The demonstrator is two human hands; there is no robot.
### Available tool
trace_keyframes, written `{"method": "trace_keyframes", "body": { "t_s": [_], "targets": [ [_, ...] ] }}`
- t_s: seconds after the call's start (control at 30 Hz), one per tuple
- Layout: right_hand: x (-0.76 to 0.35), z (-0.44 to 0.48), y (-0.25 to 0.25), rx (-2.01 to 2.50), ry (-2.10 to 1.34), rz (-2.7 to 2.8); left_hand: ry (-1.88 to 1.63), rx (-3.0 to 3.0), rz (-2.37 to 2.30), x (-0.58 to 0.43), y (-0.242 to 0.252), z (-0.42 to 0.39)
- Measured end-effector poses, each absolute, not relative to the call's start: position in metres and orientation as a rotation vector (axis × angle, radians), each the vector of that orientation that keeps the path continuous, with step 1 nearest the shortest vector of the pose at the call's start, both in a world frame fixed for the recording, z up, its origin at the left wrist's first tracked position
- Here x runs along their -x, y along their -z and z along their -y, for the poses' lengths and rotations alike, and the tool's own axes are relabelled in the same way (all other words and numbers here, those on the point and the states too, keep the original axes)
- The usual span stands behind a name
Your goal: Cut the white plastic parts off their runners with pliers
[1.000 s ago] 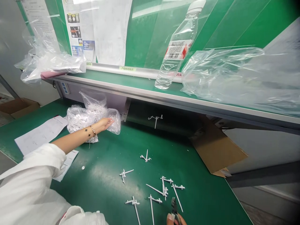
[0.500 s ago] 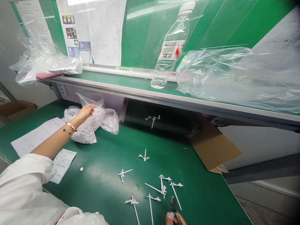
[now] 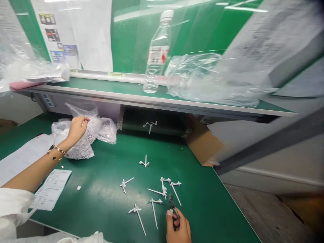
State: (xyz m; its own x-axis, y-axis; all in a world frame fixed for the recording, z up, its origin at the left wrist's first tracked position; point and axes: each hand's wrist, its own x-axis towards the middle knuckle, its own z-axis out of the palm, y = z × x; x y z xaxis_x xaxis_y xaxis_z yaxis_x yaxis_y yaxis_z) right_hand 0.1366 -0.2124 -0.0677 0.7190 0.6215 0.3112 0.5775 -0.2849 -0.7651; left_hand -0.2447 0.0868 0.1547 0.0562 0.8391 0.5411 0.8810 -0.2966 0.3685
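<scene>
My right hand [image 3: 180, 227] is wrapped around a pair of side cutters [image 3: 174, 212], jaws pointing away from me. Close to their tips lie white plastic sprues with thin stems, among them one sprue [image 3: 176, 193] just right of the jaws and another [image 3: 154, 212] to the left. My left hand [image 3: 78, 129] is over a clear plastic bag [image 3: 82, 148] full of small white pieces. Its fingers are pressed together; whatever they may hold is too small to make out. A small white disc [image 3: 79, 188] lies alone on the green table.
A printed slip [image 3: 52, 189] and a larger sheet [image 3: 25, 155] lie at left. Across the back runs a shelf [image 3: 113, 89] with a plastic bottle [image 3: 157, 54] and clear plastic bags [image 3: 202, 77]. A cardboard flap [image 3: 205, 141] stands at the right edge.
The camera view has swung to the right. My right hand, with the side cutters, has come further into view. My left hand stays at the bag, its fingertips lower over it.
</scene>
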Motion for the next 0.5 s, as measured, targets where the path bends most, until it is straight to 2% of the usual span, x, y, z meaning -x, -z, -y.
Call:
{"method": "trace_keyframes", "body": {
  "t_s": [0.13,0.23,0.37,0.5],
  "targets": [
    [-0.131,0.211,0.068,1.928,-0.016,0.884,0.653,2.616,1.036,0.152,-0.143,-0.069],
    [-0.128,0.21,0.069,1.892,0.002,0.889,0.395,2.696,0.714,0.075,-0.125,-0.074],
    [-0.123,0.21,0.063,1.858,0.025,0.889,0.312,2.657,0.914,-0.004,-0.11,-0.107],
    [-0.114,0.211,0.053,1.865,0.008,0.853,0.306,2.694,0.957,-0.035,-0.111,-0.13]
  ]
}}
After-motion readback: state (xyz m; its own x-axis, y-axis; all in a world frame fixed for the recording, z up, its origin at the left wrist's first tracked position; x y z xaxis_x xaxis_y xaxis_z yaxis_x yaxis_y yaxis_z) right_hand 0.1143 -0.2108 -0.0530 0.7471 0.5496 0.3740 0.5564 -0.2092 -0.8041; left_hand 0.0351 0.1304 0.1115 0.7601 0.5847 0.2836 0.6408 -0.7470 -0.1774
